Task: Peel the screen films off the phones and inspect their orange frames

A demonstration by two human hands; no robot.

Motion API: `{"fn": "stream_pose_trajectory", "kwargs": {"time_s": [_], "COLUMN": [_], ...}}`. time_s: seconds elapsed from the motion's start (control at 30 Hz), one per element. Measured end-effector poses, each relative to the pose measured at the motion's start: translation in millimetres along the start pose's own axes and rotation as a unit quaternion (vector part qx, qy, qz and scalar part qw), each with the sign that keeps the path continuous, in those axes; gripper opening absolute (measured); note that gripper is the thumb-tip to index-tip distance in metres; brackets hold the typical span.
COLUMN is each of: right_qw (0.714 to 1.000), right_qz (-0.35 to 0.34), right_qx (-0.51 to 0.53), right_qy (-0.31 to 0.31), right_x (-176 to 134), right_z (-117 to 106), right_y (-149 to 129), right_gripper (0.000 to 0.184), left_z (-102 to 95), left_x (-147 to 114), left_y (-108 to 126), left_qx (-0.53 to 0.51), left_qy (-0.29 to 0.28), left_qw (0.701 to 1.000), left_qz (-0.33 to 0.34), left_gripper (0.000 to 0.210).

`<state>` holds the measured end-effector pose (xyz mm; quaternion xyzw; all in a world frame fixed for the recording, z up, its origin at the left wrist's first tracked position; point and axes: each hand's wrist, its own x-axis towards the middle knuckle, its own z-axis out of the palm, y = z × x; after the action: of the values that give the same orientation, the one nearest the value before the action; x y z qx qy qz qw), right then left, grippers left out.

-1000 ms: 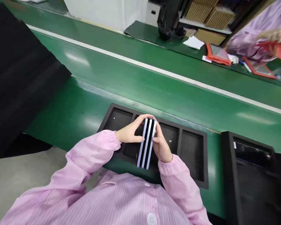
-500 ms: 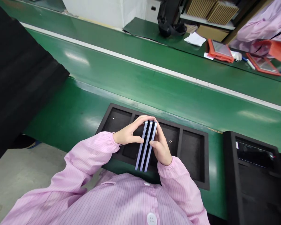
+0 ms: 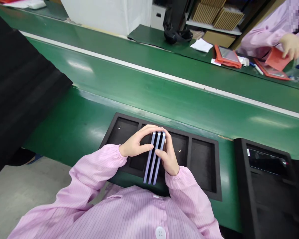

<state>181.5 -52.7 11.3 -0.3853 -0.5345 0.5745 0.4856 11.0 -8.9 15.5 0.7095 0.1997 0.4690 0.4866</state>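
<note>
Black foam tray (image 3: pixel 215 172) on the green bench (image 3: pixel 72 129) has four compartments in a row; far-left one shows only a tiny white speck, the third a small ring-like mark, far-right one looks bare, second is mostly covered by the hands so contents can't be told. A second black tray (image 3: pixel 241 186) sits just to the right w/ a dark glossy slab (image 3: pixel 266 161) in its top slot; lower part cut off by the frame edge.

Stack of slim phones (image 3: pixel 154 159), three lilac edges w/ dark gaps between, is held on edge above the tray's second compartment, near end pointing at the person's chest. Front/back faces not visible, only edges.

Left hand (image 3: pixel 136 144) presses the stack's left side, fingers arching over its far end; right hand (image 3: pixel 168 157) presses the right side, thumb on the outer edge. Both hands clamp the stack between them.

Across the conveyor belt (image 3: pixel 164 96) a co-worker's hand (image 3: pixel 291 44) touches red sleeves (image 3: pixel 276 59); detail there blurred
</note>
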Motion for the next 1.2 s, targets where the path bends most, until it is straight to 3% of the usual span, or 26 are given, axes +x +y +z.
{"fn": "stream_pose_trajectory", "kwargs": {"time_s": [0.2, 0.47, 0.63, 0.77, 0.83, 0.93, 1.13, 1.2], "right_qw": [0.998, 0.998, 0.999, 0.999, 0.997, 0.997, 0.98, 0.981], "right_qz": [-0.024, -0.002, 0.009, 0.033, 0.049, 0.031, -0.146, -0.131], "right_qx": [-0.037, 0.058, 0.044, -0.012, -0.037, -0.052, -0.114, -0.123], "right_qy": [0.054, 0.006, 0.007, -0.028, -0.044, -0.039, -0.069, -0.072], "right_x": [2.9, -1.1, -0.6, -3.9, -6.7, -10.9, -17.6, -21.7], "right_z": [4.0, -0.1, -0.7, 1.8, 5.7, 11.8, 6.4, 1.4], "right_y": [-2.2, 2.3, 2.9, -2.4, -6.9, -12.6, -1.3, 5.4], "right_gripper": [0.062, 0.058, 0.058, 0.083, 0.101, 0.114, 0.133, 0.137], "left_z": [1.7, 1.3, 4.4, 5.6, 5.9, 8.6, 18.9, 21.1], "left_x": [0.1, -3.1, -6.8, -7.9, -7.5, -5.9, -4.3, -7.1], "left_y": [0.8, -4.3, -10.2, -7.6, -4.3, 3.7, 32.4, 39.6], "left_qx": [0.002, -0.003, -0.047, -0.049, -0.034, 0.001, 0.026, 0.062], "left_qy": [0.003, 0.01, 0.023, 0.036, 0.037, 0.037, -0.03, -0.05], "left_qw": [1.0, 1.0, 0.997, 0.995, 0.996, 0.999, 0.999, 0.996], "left_qz": [-0.018, -0.022, -0.054, -0.077, -0.067, -0.033, 0.02, 0.043], "left_gripper": [0.052, 0.054, 0.068, 0.067, 0.062, 0.067, 0.132, 0.139]}}
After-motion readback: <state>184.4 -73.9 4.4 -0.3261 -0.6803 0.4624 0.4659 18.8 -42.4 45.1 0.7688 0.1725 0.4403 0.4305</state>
